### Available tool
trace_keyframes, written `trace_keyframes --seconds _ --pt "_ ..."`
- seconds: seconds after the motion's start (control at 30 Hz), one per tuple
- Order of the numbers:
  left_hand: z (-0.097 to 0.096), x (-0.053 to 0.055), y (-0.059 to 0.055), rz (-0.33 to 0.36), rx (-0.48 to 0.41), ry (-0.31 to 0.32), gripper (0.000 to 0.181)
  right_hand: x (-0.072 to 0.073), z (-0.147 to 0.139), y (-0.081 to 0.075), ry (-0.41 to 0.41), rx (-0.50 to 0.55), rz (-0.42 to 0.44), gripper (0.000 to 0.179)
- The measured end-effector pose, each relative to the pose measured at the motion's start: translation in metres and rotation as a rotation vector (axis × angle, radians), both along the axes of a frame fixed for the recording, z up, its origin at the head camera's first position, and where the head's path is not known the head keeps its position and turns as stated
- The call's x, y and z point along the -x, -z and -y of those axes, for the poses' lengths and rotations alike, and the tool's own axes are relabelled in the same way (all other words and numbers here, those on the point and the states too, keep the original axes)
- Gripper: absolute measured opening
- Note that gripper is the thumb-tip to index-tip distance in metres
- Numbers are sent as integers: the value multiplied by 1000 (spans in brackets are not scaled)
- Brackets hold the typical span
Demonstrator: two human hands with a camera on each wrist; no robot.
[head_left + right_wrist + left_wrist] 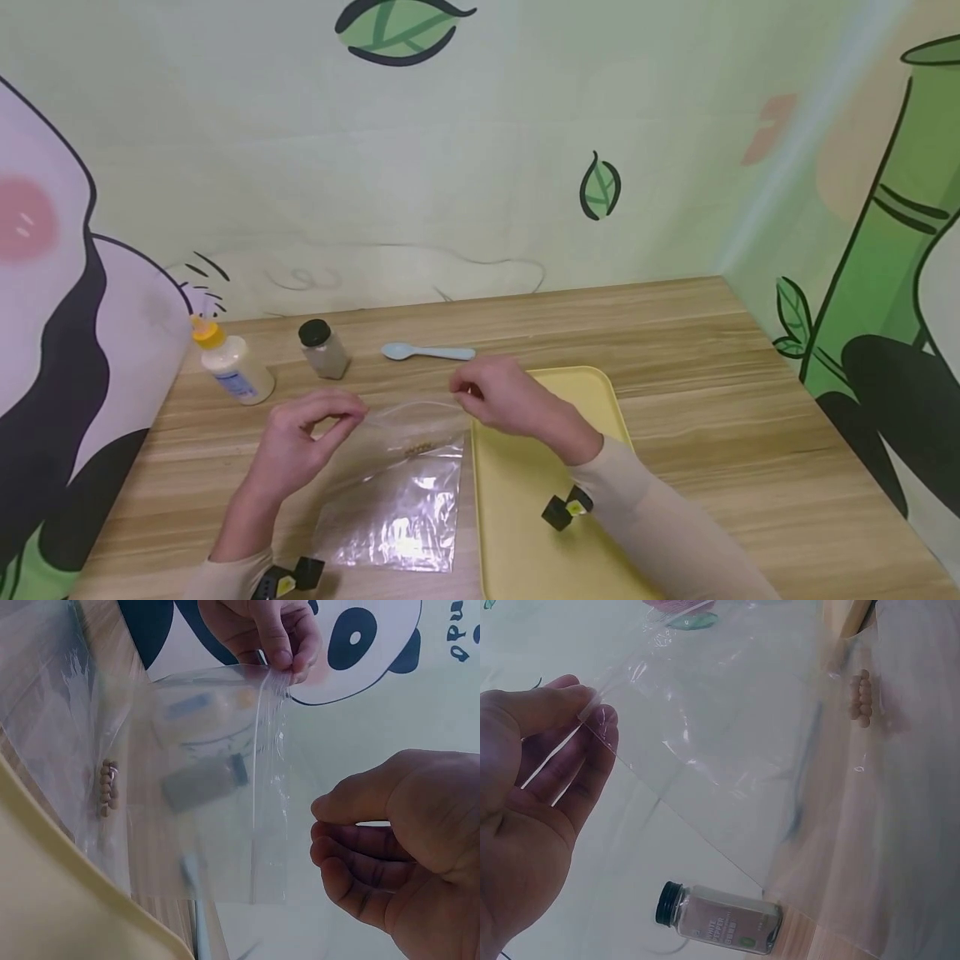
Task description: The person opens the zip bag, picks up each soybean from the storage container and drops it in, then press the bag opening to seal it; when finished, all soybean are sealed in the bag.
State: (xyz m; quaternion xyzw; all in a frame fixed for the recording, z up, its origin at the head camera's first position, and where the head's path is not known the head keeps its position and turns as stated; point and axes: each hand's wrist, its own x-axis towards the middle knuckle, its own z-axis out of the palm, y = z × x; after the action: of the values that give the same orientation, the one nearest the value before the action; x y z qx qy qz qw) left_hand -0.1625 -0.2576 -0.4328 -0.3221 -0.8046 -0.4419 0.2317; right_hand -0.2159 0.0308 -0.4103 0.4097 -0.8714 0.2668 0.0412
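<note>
My left hand [300, 437] pinches the top corner of a clear zip-lock bag [405, 508] between thumb and fingertips. Inside the bag sits a small row of round brown beads [861, 699]. The bag stands up from the table at its mouth, and its lower part spreads toward me in the head view. My right hand [510, 400] hovers by the other top corner, over the tray's far left corner. In the right wrist view a gap shows between the bag's zip edge and the right hand [397, 840], whose curled fingertips meet the thumb with nothing between them.
A yellow tray [517, 500] lies right of the bag, under the right forearm. Behind stand a white bottle [243, 375] with a yellow cap, and a white pepper jar [326, 357] with a black lid. A light blue spoon [431, 352] lies near the wall.
</note>
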Motion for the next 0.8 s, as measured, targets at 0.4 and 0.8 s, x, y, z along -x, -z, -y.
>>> trace_keyframes --seconds 0.4,0.8 --pt "0 -1 -1 39 8 -7 30 -4 11 0 -124 4 -63 10" --pt "-1 -2 -2 38 20 -16 29 -4 19 5 -165 -19 -52 9"
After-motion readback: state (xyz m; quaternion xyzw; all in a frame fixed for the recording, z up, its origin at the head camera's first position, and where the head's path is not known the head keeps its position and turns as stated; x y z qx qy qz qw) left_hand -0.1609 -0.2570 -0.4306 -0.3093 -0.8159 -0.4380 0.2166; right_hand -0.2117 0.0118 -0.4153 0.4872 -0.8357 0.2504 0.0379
